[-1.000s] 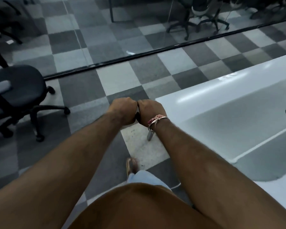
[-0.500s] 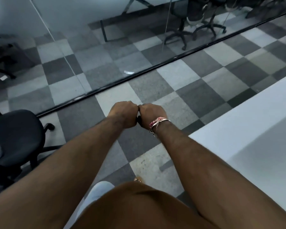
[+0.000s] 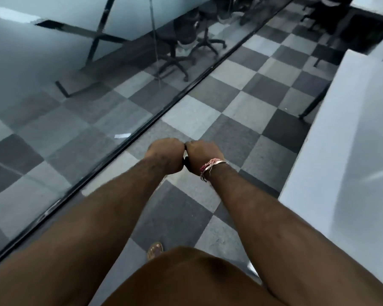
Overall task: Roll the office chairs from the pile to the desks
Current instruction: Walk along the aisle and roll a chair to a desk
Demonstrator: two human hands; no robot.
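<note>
Both arms stretched forward, fists side by side and touching at the knuckles over the checkered carpet floor (image 3: 208,115). Left hand (image 3: 165,155) and right hand (image 3: 200,156) each have fingers curled under; a small dark object (image 3: 186,162) shows in the gap between them, too little visible to identify, so can't tell whether either grip is actually clamped on it or just balled up. Right wrist carries a pink-and-metal bracelet (image 3: 210,167). Office chairs (image 3: 186,40) are well apart from the hands, top centre, behind the glass partition (image 3: 53,129): black star bases with castors, clustered together, upper parts cut off by the frame edge. The partition's black floor track (image 3: 142,129) runs diagonally from lower left to upper right, just left of the hands. A white tabletop (image 3: 341,151) fills the right side, near the right forearm, with a dark leg (image 3: 312,107) under its far end. One foot in a sandal (image 3: 155,250) is on the floor below the arms; brown shirt (image 3: 186,281) at the bottom edge.
</note>
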